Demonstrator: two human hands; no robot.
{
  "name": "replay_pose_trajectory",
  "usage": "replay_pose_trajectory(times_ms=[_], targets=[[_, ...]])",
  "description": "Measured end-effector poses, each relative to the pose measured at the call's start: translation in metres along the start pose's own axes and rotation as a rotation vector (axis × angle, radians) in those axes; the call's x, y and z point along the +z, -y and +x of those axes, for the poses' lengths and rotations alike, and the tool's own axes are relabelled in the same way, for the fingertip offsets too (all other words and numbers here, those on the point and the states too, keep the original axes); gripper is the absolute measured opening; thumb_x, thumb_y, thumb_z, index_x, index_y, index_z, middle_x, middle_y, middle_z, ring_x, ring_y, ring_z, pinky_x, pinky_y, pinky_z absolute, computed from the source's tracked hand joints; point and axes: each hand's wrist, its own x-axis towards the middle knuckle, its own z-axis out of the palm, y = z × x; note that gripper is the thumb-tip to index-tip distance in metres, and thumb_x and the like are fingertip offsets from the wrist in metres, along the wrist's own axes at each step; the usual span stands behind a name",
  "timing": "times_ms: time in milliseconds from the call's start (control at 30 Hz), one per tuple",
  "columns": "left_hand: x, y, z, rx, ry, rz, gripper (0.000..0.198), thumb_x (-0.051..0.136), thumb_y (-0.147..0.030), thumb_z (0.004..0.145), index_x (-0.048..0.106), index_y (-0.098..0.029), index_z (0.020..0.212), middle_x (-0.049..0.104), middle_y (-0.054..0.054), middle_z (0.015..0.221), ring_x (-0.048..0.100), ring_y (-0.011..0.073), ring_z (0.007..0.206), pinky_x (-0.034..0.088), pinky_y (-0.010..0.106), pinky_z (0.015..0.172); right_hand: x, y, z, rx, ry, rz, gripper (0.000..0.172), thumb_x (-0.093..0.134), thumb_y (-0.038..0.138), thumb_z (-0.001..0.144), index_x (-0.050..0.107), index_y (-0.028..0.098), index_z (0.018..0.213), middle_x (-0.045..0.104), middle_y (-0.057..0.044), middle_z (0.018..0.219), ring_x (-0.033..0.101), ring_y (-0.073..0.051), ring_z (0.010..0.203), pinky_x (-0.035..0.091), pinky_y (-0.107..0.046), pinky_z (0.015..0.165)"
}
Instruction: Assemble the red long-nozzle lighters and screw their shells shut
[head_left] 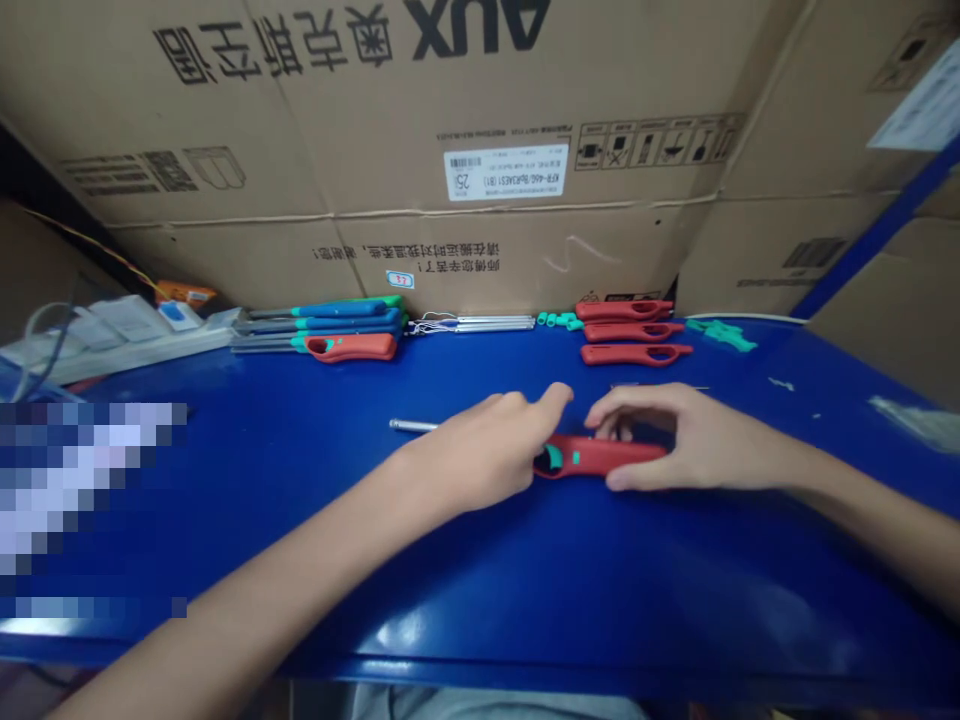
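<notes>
A red gas lighter point(600, 457) with a teal trigger and a small teal button lies crosswise in front of me, above the blue table. My left hand point(487, 450) is closed around its trigger end, thumb raised; the gripping fingers are mostly hidden behind the hand. A thin silver tube point(412, 426), apparently the lighter's barrel, sticks out to the left beyond that hand. At the handle's right end, my right hand point(675, 435) curves around it. Its thumb rests on the near side, and its fingers bend over the far side.
Along the back lie finished-looking lighters point(352, 347), silver tubes with wires point(495, 323), teal caps point(551, 320), red lighter shells point(634, 354) and teal pieces point(724, 334). A power strip point(127, 345) sits at left. A large cardboard box point(375, 130) walls off the back.
</notes>
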Motion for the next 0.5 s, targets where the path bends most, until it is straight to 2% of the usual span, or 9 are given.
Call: replay_pose_trajectory(times_ms=[133,200,300,367,433,500], targets=[[0.005,0.02,-0.01,0.055,-0.01,-0.168,0.028,0.046,-0.021,0.095,0.05,-0.022,0.122,0.071,0.003,0.097,0.066,0.0188,0.091,0.046,0.027,0.075,0.013,0.004,-0.005,-0.185,-0.021,-0.222,0.004,0.067,0.02,0.076,0.066,0.02,0.08,0.066,-0.001,0.083,0.06,-0.014,0.074,0.048,-0.028,0.07],[0.003,0.025,-0.017,0.048,-0.04,-0.167,0.023,0.048,-0.028,0.095,0.057,-0.022,0.116,0.07,0.004,0.105,0.064,0.0193,0.098,0.046,0.029,0.081,0.015,0.002,-0.007,-0.214,-0.026,-0.252,0.01,0.062,0.015,0.076,0.066,0.019,0.084,0.065,-0.002,0.087,0.06,-0.013,0.076,0.047,-0.027,0.07],[-0.004,0.032,-0.026,0.029,-0.02,-0.099,0.036,0.062,-0.045,0.086,0.063,-0.021,0.112,0.068,0.006,0.106,0.062,0.0224,0.097,0.047,0.032,0.084,0.016,0.0,-0.009,-0.219,-0.041,-0.29,0.019,0.06,0.013,0.077,0.066,0.019,0.093,0.065,-0.003,0.094,0.061,-0.014,0.082,0.048,-0.028,0.076],[-0.006,0.037,-0.029,0.039,-0.011,-0.086,0.031,0.065,-0.038,0.083,0.066,-0.019,0.108,0.068,0.006,0.104,0.062,0.0219,0.097,0.047,0.031,0.085,0.018,0.001,-0.009,-0.224,-0.057,-0.31,0.016,0.062,0.016,0.078,0.065,0.018,0.093,0.064,-0.004,0.097,0.06,-0.015,0.087,0.048,-0.029,0.081],[-0.004,0.039,-0.03,0.059,-0.014,-0.103,0.019,0.059,-0.023,0.087,0.067,-0.019,0.103,0.068,0.005,0.103,0.062,0.0191,0.094,0.047,0.028,0.083,0.023,0.004,-0.008,-0.233,-0.07,-0.326,0.016,0.066,0.024,0.08,0.066,0.019,0.095,0.063,-0.005,0.102,0.059,-0.017,0.093,0.047,-0.03,0.085],[-0.001,0.039,-0.029,0.087,-0.026,-0.129,0.02,0.053,-0.015,0.088,0.068,-0.019,0.101,0.068,0.004,0.101,0.062,0.0167,0.091,0.047,0.026,0.08,0.031,0.008,-0.007,-0.244,-0.066,-0.353,0.022,0.066,0.033,0.084,0.066,0.02,0.101,0.063,-0.006,0.106,0.057,-0.019,0.098,0.046,-0.033,0.089]])
